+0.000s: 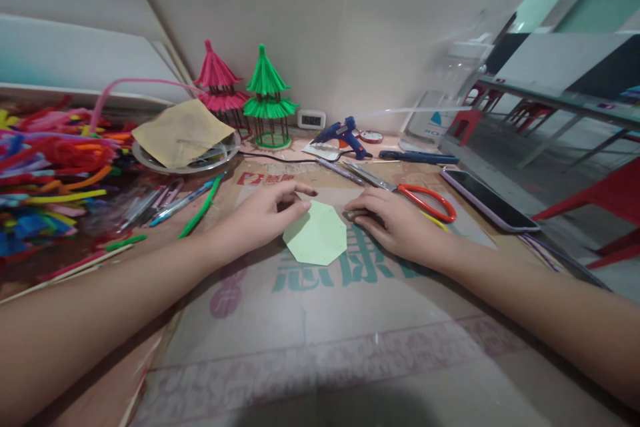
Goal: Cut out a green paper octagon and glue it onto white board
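A pale green octagonal piece of paper (316,235) with small dots near its edge lies flat on the printed cardboard (300,327). My left hand (273,211) is at its upper left, thumb at the paper's edge and index finger stretched out, with nothing held. To the right of the paper, my right hand (383,219) has its fingers closed together on something small that I cannot make out. Scissors with red-orange handles (434,203) lie just behind my right hand.
Coloured pipe cleaners (55,167) and a bowl (230,150) are at left. Red (217,80) and green (270,97) pagoda models stand behind, near a blue glue gun (345,133). A phone (490,200) and plastic bottle (430,117) are at right.
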Available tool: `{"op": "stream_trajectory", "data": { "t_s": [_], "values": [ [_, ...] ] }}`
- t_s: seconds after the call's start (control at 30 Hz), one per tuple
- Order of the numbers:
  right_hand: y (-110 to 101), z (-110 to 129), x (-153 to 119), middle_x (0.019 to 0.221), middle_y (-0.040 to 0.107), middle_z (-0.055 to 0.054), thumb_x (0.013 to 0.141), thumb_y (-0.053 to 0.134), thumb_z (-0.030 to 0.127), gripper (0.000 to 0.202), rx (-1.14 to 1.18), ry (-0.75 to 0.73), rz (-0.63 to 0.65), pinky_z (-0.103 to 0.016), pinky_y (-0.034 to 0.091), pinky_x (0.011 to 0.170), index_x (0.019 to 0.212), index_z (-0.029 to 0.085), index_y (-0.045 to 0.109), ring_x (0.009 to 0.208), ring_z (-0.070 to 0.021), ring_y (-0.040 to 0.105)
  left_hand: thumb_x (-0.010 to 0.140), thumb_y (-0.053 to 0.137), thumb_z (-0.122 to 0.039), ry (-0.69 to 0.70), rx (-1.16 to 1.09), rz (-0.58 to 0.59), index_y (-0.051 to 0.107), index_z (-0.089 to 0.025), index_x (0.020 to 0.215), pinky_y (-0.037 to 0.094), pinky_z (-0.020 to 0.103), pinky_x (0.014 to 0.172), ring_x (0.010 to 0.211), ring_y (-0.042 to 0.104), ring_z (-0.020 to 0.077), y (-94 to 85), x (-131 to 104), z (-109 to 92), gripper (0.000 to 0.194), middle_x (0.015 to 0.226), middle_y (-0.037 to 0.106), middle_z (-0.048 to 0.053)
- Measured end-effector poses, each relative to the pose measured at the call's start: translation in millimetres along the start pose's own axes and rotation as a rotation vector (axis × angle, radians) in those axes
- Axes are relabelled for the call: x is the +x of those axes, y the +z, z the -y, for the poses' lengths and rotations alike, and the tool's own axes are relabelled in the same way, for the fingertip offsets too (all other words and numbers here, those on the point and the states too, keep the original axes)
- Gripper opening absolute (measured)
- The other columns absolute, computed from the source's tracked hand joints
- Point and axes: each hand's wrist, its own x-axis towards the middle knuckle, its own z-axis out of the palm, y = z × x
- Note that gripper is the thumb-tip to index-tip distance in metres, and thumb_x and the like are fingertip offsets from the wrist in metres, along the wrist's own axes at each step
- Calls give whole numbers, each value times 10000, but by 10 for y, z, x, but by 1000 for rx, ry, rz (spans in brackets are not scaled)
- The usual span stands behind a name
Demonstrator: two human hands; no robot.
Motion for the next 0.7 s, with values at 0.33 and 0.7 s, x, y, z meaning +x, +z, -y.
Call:
{"op": "stream_trajectory", "data": {
  "t_s": [0.33,0.7],
  "values": [
    [-25,177,-20,984,745,-73,966,570,153,145,136,78,-156,-329,562,790,1088,186,642,867,-197,701,964,506,-354,61,126,-46,694,-214,1163,517,301,703,875,697,213,72,-95,-40,307,1033,758,40],
    [77,309,57,1003,730,-86,984,533,103,156,82,-144,-55,-322,538,817,1035,165,668,928,-194,669,970,465,-276,330,324,145,650,-215,1268,378,476,1144,1369,470,292,70,-58,5,356,1452,529,106]
  ]
}}
